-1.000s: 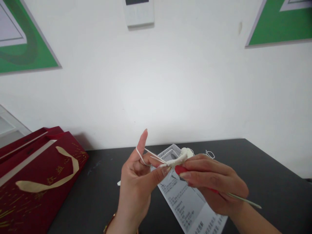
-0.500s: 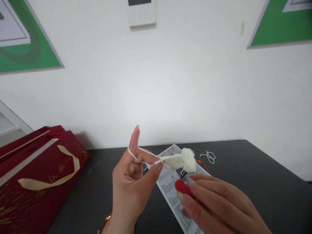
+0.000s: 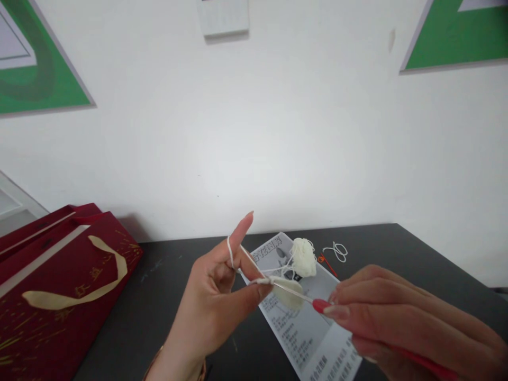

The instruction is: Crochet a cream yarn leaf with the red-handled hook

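Fingers (image 3: 254, 291) of the left hand (image 3: 210, 312) pinch the little white knit piece (image 3: 288, 296) at 6 o'clock, so keep the yarn (image 3: 230, 251) tight while the right hand (image 3: 397, 317), closed on the red hook (image 3: 317, 304), pulls gently.

Your left hand (image 3: 212, 312) is bare, with long natural nails and a thin gold-toned bracelet (image 3: 159, 357) at the wrist. Your right hand (image 3: 400, 323) is also bare: long nails, no rings, no sleeve visible.

Bare black table (image 3: 416, 264) lies open right of the leaflet (image 3: 305, 333) (yarn scraps (image 3: 335, 251) near its far end); a red bag (image 3: 59, 291) blocks the left.
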`<act>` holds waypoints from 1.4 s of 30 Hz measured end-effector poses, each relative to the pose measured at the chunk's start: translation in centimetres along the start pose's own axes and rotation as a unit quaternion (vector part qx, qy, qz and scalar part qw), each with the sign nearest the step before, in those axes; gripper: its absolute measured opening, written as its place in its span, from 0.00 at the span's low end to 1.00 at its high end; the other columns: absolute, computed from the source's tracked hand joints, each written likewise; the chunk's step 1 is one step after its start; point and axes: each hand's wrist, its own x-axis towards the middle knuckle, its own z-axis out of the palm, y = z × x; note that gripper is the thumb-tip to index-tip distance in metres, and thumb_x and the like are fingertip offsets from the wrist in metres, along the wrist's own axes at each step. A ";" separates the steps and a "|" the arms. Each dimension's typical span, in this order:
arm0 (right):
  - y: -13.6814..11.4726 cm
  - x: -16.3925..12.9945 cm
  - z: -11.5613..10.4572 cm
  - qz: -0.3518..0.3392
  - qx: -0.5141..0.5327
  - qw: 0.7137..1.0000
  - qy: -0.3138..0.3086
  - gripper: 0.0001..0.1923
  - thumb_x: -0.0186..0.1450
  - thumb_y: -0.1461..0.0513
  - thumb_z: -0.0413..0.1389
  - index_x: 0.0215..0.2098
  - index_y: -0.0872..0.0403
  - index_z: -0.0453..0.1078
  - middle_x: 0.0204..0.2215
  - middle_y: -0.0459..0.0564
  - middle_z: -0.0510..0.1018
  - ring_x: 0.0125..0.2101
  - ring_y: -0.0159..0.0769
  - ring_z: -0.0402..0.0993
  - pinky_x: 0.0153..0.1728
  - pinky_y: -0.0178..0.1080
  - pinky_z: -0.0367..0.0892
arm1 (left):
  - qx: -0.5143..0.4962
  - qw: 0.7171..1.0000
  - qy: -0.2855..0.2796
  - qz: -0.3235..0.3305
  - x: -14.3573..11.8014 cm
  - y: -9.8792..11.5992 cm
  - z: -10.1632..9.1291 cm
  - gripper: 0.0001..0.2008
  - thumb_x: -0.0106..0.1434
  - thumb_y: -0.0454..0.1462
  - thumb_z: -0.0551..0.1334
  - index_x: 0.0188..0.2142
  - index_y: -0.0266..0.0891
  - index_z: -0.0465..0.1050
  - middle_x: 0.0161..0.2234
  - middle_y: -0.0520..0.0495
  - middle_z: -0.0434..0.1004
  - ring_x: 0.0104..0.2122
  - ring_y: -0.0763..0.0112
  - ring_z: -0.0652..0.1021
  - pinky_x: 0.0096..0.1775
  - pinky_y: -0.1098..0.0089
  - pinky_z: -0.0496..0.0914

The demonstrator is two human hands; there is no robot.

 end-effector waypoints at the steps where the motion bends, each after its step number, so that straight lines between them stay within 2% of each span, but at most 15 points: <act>1: 0.0 -0.1 0.0 0.023 0.014 1.000 0.010 0.08 0.63 0.65 0.58 0.40 0.52 0.74 0.28 0.49 0.80 0.26 0.38 0.76 0.24 0.37 0.71 | 0.003 1.000 -0.018 -0.013 0.0 0.1 -0.1 0.36 0.50 0.28 0.70 0.58 0.47 0.67 0.22 0.53 0.75 0.23 0.71 0.73 0.29 0.71 0.69; 4: 0.0 -0.4 0.0 0.077 0.051 0.995 0.040 0.06 0.63 0.60 0.59 0.38 0.51 0.76 0.25 0.49 0.79 0.23 0.39 0.75 0.20 0.37 0.68 | -0.002 0.996 -0.078 -0.048 0.0 0.4 -0.3 0.35 0.49 0.28 0.70 0.57 0.45 0.69 0.23 0.52 0.76 0.22 0.71 0.73 0.31 0.68 0.70; 8: 0.1 -0.4 -0.5 0.114 0.101 0.988 0.032 0.07 0.62 0.59 0.59 0.38 0.49 0.78 0.24 0.50 0.79 0.23 0.40 0.74 0.20 0.38 0.67 | -0.014 0.986 -0.134 -0.095 0.0 0.2 -0.6 0.29 0.49 0.29 0.70 0.52 0.43 0.74 0.24 0.52 0.77 0.23 0.72 0.74 0.34 0.67 0.69; 13: 0.5 0.7 -1.0 0.158 0.160 0.974 0.027 0.05 0.62 0.58 0.60 0.34 0.48 0.78 0.22 0.48 0.79 0.22 0.36 0.72 0.19 0.36 0.65 | -0.035 0.980 -0.156 -0.115 0.0 -0.2 -0.9 0.34 0.47 0.29 0.71 0.55 0.42 0.72 0.24 0.50 0.78 0.30 0.64 0.78 0.38 0.64 0.69; 18: 1.2 1.1 -1.1 0.225 0.236 0.944 0.044 0.05 0.60 0.58 0.62 0.30 0.50 0.78 0.19 0.47 0.77 0.21 0.32 0.71 0.20 0.32 0.66 | -0.035 0.977 -0.170 -0.124 0.0 -0.1 -0.9 0.36 0.45 0.27 0.71 0.56 0.43 0.71 0.23 0.52 0.78 0.28 0.65 0.78 0.40 0.64 0.68; 21: 2.3 1.3 -0.8 0.286 0.310 0.905 0.053 0.07 0.59 0.58 0.63 0.28 0.53 0.78 0.18 0.47 0.77 0.20 0.30 0.72 0.21 0.31 0.68 | -0.015 0.980 -0.166 -0.106 0.1 0.1 -0.7 0.32 0.47 0.27 0.70 0.53 0.42 0.73 0.23 0.53 0.77 0.27 0.68 0.76 0.43 0.63 0.68; 25: 4.0 1.9 0.6 0.397 0.435 0.805 0.070 0.08 0.58 0.59 0.64 0.26 0.57 0.77 0.15 0.46 0.75 0.15 0.27 0.69 0.16 0.27 0.67 | 0.034 0.992 -0.115 -0.044 0.0 0.3 -0.4 0.18 0.51 0.27 0.68 0.42 0.42 0.80 0.24 0.53 0.76 0.26 0.73 0.74 0.49 0.63 0.65; 27: 4.6 2.1 1.5 0.428 0.471 0.767 0.086 0.09 0.57 0.59 0.64 0.26 0.58 0.77 0.15 0.45 0.75 0.14 0.25 0.69 0.15 0.26 0.67 | 0.056 0.997 -0.057 -0.013 -0.2 0.2 0.0 0.19 0.53 0.27 0.67 0.44 0.44 0.79 0.25 0.54 0.76 0.27 0.73 0.73 0.49 0.63 0.65; 29: 4.7 2.1 2.3 0.437 0.497 0.745 0.086 0.09 0.58 0.59 0.63 0.27 0.58 0.76 0.17 0.44 0.75 0.14 0.24 0.68 0.16 0.26 0.68 | 0.064 0.998 -0.001 0.010 -0.4 -0.2 0.5 0.25 0.55 0.28 0.66 0.52 0.49 0.74 0.26 0.54 0.74 0.29 0.72 0.72 0.47 0.64 0.65; 32: 4.3 2.0 2.9 0.425 0.507 0.743 0.103 0.09 0.59 0.59 0.63 0.28 0.59 0.77 0.17 0.44 0.74 0.16 0.24 0.69 0.19 0.26 0.70 | 0.057 0.998 0.023 0.029 -0.6 -0.5 1.1 0.27 0.57 0.30 0.66 0.55 0.53 0.71 0.28 0.56 0.72 0.30 0.74 0.72 0.44 0.68 0.66; 38: 3.8 1.9 3.1 0.410 0.495 0.755 0.125 0.09 0.59 0.59 0.63 0.28 0.59 0.77 0.18 0.44 0.75 0.16 0.25 0.70 0.20 0.27 0.70 | 0.011 0.999 -0.048 -0.004 -0.5 -0.2 0.7 0.24 0.58 0.33 0.66 0.54 0.51 0.71 0.32 0.53 0.74 0.31 0.75 0.72 0.36 0.74 0.67; 42: 3.8 1.9 3.2 0.408 0.488 0.761 0.129 0.08 0.59 0.59 0.63 0.29 0.58 0.77 0.18 0.45 0.76 0.17 0.25 0.70 0.20 0.27 0.70 | -0.006 1.000 0.000 -0.014 -0.3 -0.5 0.9 0.27 0.57 0.32 0.67 0.56 0.51 0.70 0.27 0.54 0.71 0.28 0.75 0.70 0.34 0.73 0.67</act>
